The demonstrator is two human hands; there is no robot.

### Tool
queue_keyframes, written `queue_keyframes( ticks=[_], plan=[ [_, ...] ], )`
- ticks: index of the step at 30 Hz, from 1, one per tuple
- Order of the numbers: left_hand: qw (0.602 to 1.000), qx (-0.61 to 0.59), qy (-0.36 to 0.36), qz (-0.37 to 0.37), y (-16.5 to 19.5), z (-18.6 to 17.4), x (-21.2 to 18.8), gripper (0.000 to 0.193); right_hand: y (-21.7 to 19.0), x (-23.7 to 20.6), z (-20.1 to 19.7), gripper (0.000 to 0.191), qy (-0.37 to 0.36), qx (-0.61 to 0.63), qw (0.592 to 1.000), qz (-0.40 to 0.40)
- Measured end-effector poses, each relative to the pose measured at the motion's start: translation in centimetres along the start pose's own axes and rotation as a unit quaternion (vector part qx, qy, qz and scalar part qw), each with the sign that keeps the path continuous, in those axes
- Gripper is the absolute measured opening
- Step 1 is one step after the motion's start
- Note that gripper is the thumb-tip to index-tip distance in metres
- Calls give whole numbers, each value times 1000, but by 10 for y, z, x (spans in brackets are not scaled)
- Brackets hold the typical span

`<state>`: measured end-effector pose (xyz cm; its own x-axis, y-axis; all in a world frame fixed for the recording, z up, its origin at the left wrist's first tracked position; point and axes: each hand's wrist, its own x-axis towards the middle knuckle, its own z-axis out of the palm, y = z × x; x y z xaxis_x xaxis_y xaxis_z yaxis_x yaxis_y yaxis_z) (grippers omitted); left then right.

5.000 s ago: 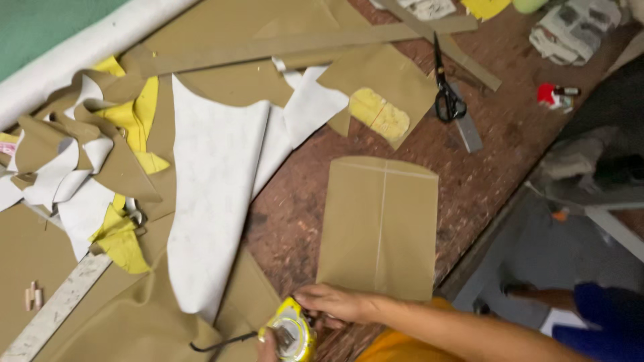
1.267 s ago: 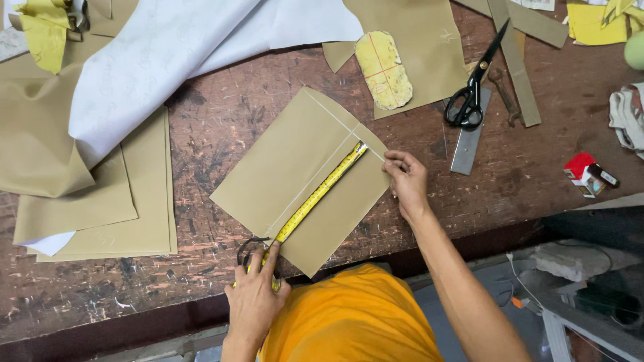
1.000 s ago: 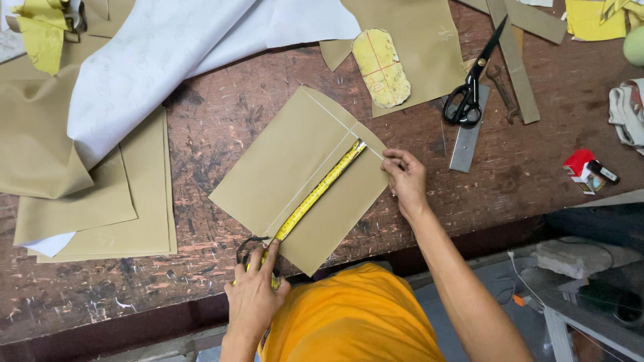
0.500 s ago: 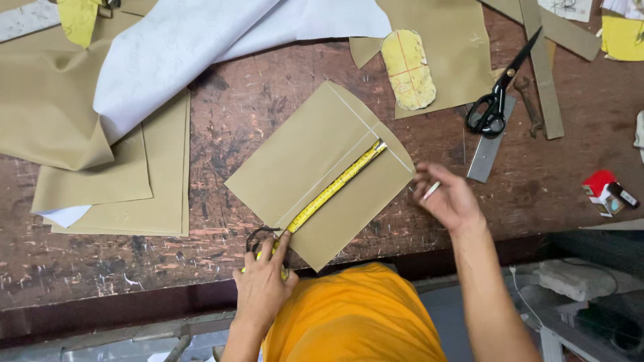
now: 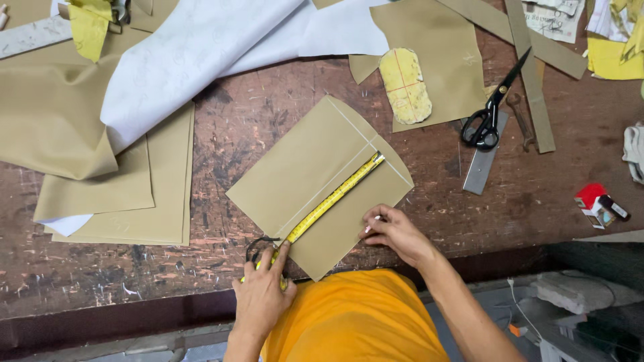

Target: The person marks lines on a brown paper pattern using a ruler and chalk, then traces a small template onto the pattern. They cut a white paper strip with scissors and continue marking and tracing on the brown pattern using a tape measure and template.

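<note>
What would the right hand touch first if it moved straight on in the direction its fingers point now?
Probably the yellow tape measure. The right hand rests on the tan fabric piece with fingers aimed up-left, and the tape crosses that line first.

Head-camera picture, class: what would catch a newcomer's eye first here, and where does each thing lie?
A yellow tape measure runs diagonally across a tan fabric piece at the centre of the worn wooden table; the left hand pins its near end, the right hand rests on the fabric's lower edge. Black scissors lie upper right, and white cloth upper left.
</note>
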<state>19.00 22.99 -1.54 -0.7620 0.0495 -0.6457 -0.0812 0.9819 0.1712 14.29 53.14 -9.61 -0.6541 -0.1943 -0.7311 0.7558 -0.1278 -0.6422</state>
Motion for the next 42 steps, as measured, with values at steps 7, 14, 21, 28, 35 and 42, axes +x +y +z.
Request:
queue_keyframes(
  ticks=[7,14,21,28,35,42],
  plan=[
    [1000,0,-3,3,-1,0,0,90,-6,30,12,15,126,-118,968,-180],
    [1000,0,9,0,-1,-1,2,86,-24,29,28,22,192,-241,922,-235],
    [1000,-4,10,0,1,-4,3,87,-30,29,28,19,168,-297,889,-305],
    [1000,-4,25,6,1,-3,4,86,-29,26,27,24,161,-371,858,-318],
    [1000,-1,8,1,0,-3,4,86,-29,25,32,22,177,-351,869,-300],
    [1000,-3,10,6,0,-6,3,87,-27,26,31,23,173,-369,853,-326]
  ],
)
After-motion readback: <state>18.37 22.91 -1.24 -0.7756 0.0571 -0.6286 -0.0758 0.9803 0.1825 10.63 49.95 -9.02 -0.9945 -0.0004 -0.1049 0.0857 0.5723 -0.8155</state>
